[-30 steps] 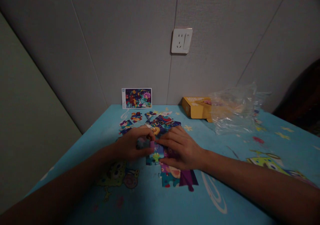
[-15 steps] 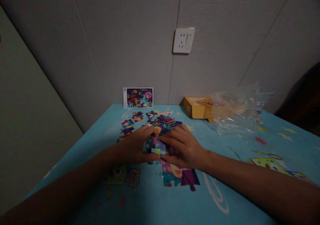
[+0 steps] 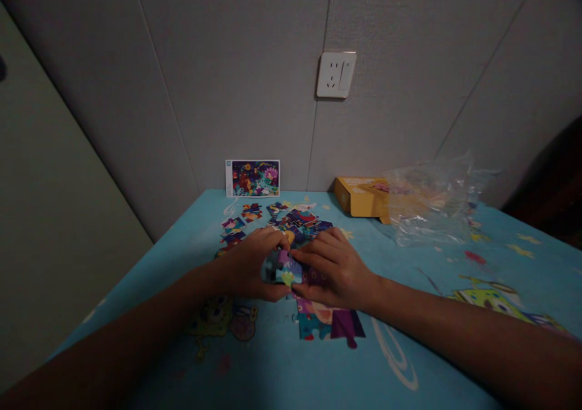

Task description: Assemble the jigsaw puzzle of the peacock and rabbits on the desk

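Both hands meet over a purple, blue and green puzzle piece [image 3: 290,269]. My left hand [image 3: 252,267] grips its left side, thumb at the near edge and fingers at the far edge. My right hand [image 3: 334,268] pinches the right side in the same way, its fingertips close to the left ones. Beneath and nearer to me lies a joined section of puzzle [image 3: 322,322] in pink, teal and purple, partly covered by the right hand. Beyond the hands is a heap of loose puzzle pieces [image 3: 302,219], with several more [image 3: 233,225] scattered to its left.
A small picture card [image 3: 254,178] of the puzzle leans against the wall. At the back right stand a yellow box [image 3: 364,198] and a crumpled clear plastic bag [image 3: 430,204]. A blue cartoon-print cloth [image 3: 254,373] covers the table. A socket [image 3: 336,75] is on the wall.
The hands and the piece between them have barely moved. The whole view has shifted very slightly.
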